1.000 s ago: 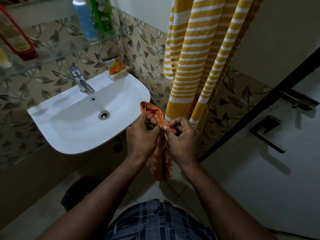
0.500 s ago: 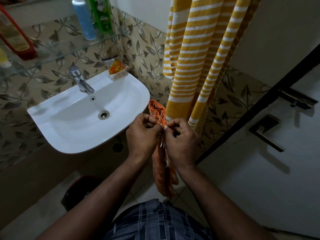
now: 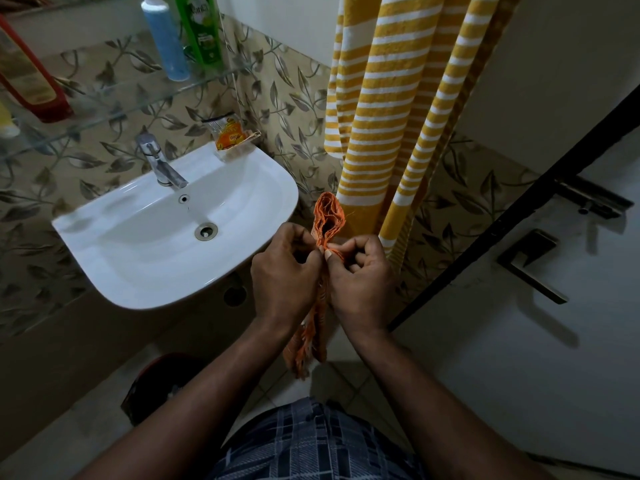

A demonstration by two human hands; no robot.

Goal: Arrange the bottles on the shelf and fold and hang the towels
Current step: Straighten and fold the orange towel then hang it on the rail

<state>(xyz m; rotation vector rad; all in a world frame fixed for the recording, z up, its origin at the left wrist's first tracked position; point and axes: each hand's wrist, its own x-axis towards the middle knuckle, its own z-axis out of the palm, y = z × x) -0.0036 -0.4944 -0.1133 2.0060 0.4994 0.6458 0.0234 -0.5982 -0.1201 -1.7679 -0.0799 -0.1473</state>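
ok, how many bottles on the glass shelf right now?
3. Blue bottle and green bottle stand side by side on the right, and the red bottle is further left. A yellow item cut off at the frame's left edge may be a fourth.

I lose the orange towel's (image 3: 329, 216) middle where the left hand (image 3: 284, 275) and right hand (image 3: 360, 278) pinch it. Far up-left of the left hand, the top edge cuts off the caps of 2 bottles, the blue bottle (image 3: 166, 39) and green bottle (image 3: 202, 29). Above the right hand, the striped towel's (image 3: 381, 98) top is cropped too.
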